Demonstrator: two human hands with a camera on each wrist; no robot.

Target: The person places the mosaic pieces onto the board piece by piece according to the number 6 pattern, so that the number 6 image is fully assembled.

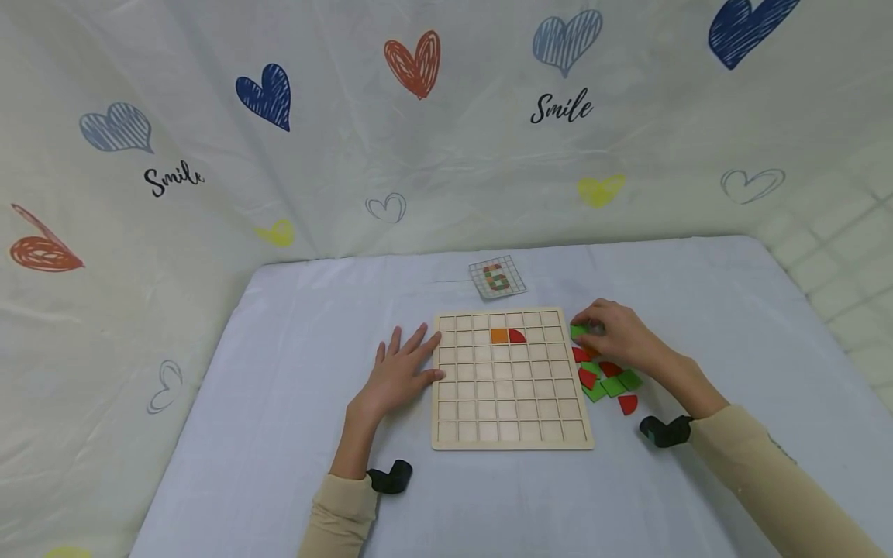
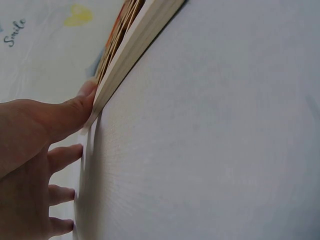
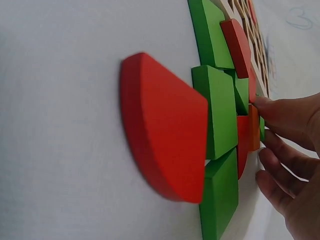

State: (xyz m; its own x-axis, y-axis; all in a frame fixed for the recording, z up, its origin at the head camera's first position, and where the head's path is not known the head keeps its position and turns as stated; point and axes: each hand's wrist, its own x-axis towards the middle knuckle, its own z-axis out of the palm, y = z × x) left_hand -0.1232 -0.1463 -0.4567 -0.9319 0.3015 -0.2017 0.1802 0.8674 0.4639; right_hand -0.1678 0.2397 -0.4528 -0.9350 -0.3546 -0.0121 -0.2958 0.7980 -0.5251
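Observation:
A wooden grid board [image 1: 488,391] lies on the table, with an orange square tile [image 1: 499,335] and a red quarter-circle tile [image 1: 517,335] side by side in its second row. My left hand [image 1: 394,380] is spread flat at the board's left edge, thumb and index fingertip right at the rim. Off the top right side, my right hand [image 1: 617,333] pinches a green tile [image 1: 578,331] between thumb and fingers. Beneath and beside that hand lies a loose pile of green tiles [image 3: 222,112] and red quarter-circle tiles [image 3: 172,127], with an orange tile [image 3: 254,127] near the thumb.
A small pattern card [image 1: 498,277] with a coloured grid design lies behind the board. White cloth [image 1: 314,325] covers the table, and a curtain with printed hearts [image 1: 413,64] hangs at the back. A black wrist camera [image 1: 392,477] sits on each forearm.

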